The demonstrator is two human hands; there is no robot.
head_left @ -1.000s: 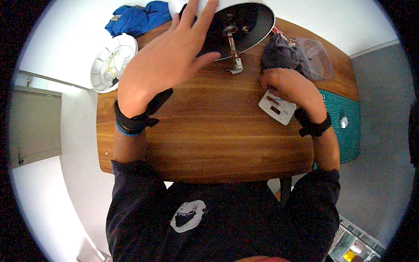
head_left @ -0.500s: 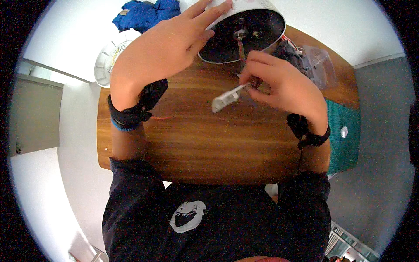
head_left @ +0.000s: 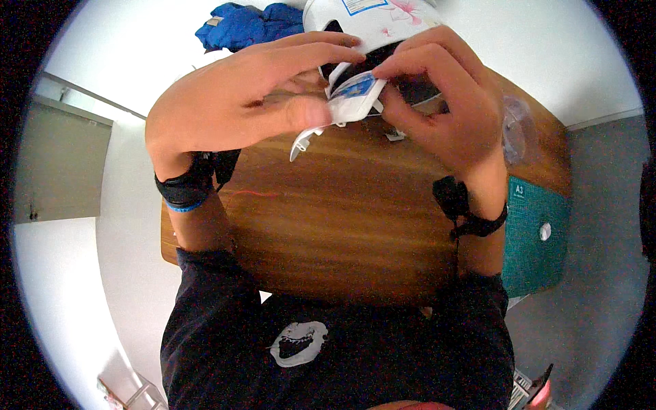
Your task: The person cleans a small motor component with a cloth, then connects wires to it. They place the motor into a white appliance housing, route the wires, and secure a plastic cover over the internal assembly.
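Observation:
Both my hands are at the far side of the table, around a curved white plastic panel with a blue patch on its face. My right hand pinches the panel's right end between thumb and fingers. My left hand has its thumb against the panel's left part, its fingers reaching over toward the shell. Just behind stands a white rounded appliance shell, printed with pink flowers, its dark hollow side facing me. Part of the opening is hidden by the panel and my hands.
A blue cloth bundle lies at the back left. On the right are a clear plastic container and a green cutting mat with a small whitish round object. A thin red wire rests on the wooden table.
My right hand has moved up to the shell, and the white panel has turned and risen to its opening. My left hand has come down from the shell's top onto the panel.

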